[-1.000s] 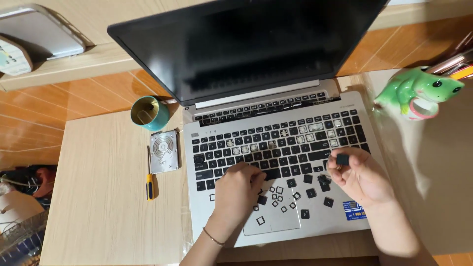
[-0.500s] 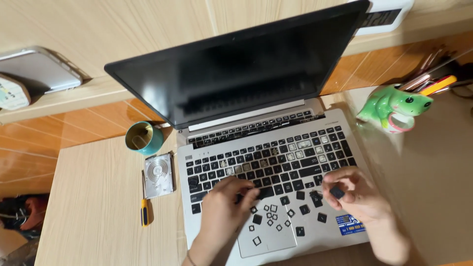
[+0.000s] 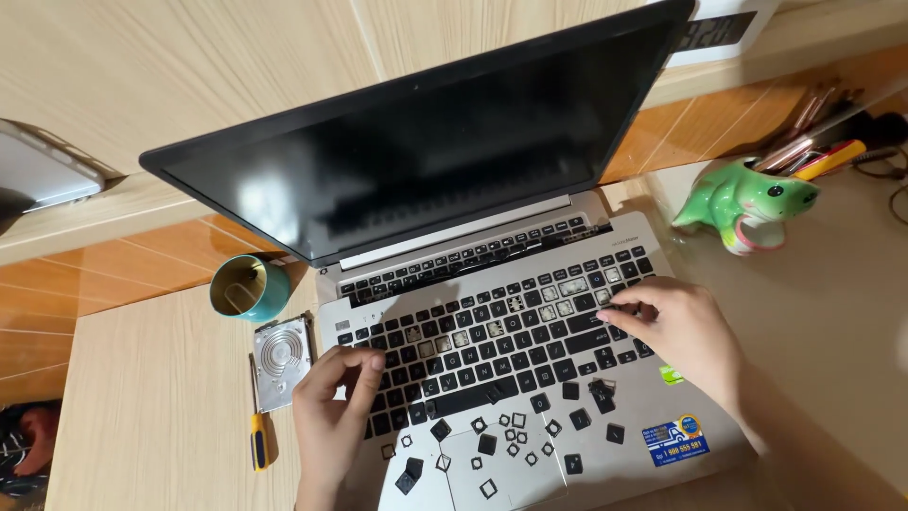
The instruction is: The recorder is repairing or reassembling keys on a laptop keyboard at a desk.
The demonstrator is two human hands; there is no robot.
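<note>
An open silver laptop (image 3: 653, 407) lies on the desk, its screen dark. Its black keyboard (image 3: 492, 341) has several caps missing. Loose black key caps (image 3: 579, 418) and small white clips (image 3: 515, 437) lie scattered over the palm rest and touchpad. My left hand (image 3: 331, 412) rests on the keyboard's left side, fingers loosely curled and holding nothing. My right hand (image 3: 686, 336) reaches over the keyboard's right end, with its fingertips pinched together against the keys. The small black cap it carries is hidden under them.
A teal cup (image 3: 248, 289) stands left of the laptop. A bare hard drive (image 3: 281, 360) and a yellow-handled screwdriver (image 3: 260, 443) lie beside it. A green frog-shaped pen holder (image 3: 747, 203) with pens stands at the right. A wooden ledge runs behind the screen.
My right hand carried a black key cap from above the palm rest up to the keyboard's right end. My left hand slid left across the keyboard. The view moved closer.
</note>
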